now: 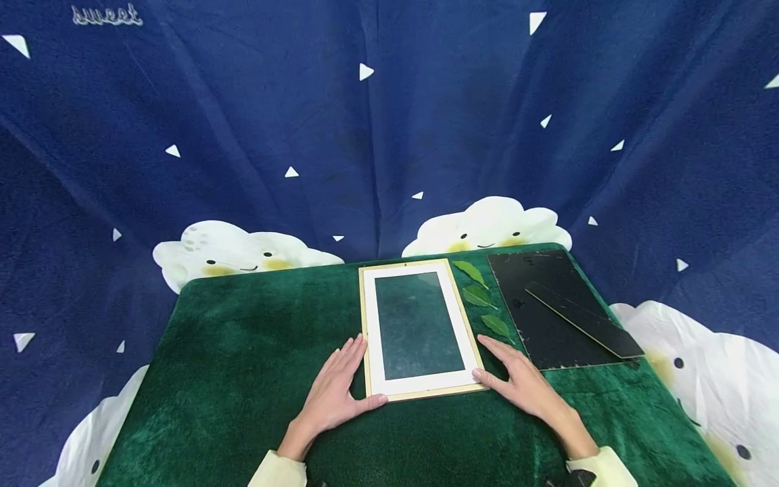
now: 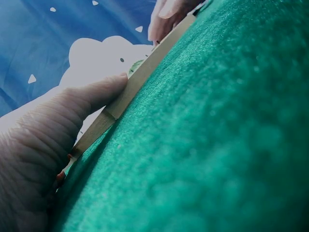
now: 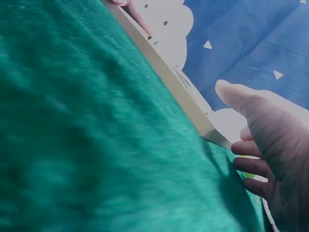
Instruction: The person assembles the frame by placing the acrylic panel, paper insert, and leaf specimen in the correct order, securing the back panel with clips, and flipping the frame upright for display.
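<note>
A light wooden picture frame (image 1: 420,391) with a white mat (image 1: 373,325) lies on the green cloth, its centre dark green like the cloth. My left hand (image 1: 331,396) is at its lower left corner, fingers extended along the left side and thumb on the front edge. At the lower right corner is my right hand (image 1: 526,385), fingers stretched out beside the frame; the thumb overlaps the corner in the head view. In the right wrist view that thumb (image 3: 241,96) is raised above the frame's wooden side (image 3: 181,92).
Right of the frame, several green leaves (image 1: 496,326) lie in a column. Beyond them sits a black backing board (image 1: 523,284) with a slanted stand leg (image 1: 578,321). Green plush cloth (image 1: 243,338) covers the table, and a blue curtain (image 1: 304,101) with white clouds hangs around it.
</note>
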The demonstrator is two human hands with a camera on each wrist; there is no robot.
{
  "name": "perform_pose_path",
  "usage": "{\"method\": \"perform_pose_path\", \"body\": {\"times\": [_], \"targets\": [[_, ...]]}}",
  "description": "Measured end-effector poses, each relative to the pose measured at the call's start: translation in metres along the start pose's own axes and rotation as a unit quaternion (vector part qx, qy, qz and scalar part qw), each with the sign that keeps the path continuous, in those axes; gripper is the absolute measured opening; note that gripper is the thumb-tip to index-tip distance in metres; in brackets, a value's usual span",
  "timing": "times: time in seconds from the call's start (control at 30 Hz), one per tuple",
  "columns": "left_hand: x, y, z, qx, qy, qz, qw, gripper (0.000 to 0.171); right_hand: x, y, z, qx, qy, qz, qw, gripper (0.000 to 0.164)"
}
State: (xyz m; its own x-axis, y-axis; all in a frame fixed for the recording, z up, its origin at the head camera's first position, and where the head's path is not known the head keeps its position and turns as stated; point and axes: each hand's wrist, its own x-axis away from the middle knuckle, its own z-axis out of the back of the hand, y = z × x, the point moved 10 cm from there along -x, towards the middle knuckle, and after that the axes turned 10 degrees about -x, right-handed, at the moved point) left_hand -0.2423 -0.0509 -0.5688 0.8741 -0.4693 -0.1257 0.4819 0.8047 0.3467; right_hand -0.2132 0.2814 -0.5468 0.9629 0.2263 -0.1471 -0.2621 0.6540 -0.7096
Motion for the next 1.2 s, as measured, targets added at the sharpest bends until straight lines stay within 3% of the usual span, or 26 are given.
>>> {"method": "perform_pose_path", "body": {"times": [0.23, 0.5, 0.67, 0.8, 0.97, 1.2], "targets": [[0.0, 0.0, 0.001, 0.0, -0.002, -0.001, 1.0, 0.118, -0.016, -0.004, 0.02, -0.005, 0.051, 0.042, 0.998, 0.056], [0.002, -0.006, -0.001, -0.005, -0.021, 0.014, 0.9997, 0.12, -0.041, 0.0, 0.045, -0.004, 0.133, 0.106, 0.985, 0.037], [0.001, -0.003, -0.002, -0.004, -0.012, 0.006, 0.9999, 0.119, -0.05, 0.003, 0.063, -0.006, 0.174, 0.112, 0.978, 0.027], [0.0, -0.004, -0.002, -0.006, -0.009, 0.008, 0.9999, 0.119, -0.064, 0.022, 0.066, 0.037, 0.162, 0.063, 0.984, 0.034], [-0.001, -0.003, -0.002, -0.001, -0.011, 0.005, 0.9999, 0.118, -0.078, 0.051, 0.057, 0.112, 0.103, 0.0, 0.988, 0.042], [-0.001, -0.002, 0.0, 0.0, -0.006, 0.006, 1.0, 0.119, -0.087, 0.057, 0.045, 0.17, 0.073, 0.011, 0.983, 0.038]]}}
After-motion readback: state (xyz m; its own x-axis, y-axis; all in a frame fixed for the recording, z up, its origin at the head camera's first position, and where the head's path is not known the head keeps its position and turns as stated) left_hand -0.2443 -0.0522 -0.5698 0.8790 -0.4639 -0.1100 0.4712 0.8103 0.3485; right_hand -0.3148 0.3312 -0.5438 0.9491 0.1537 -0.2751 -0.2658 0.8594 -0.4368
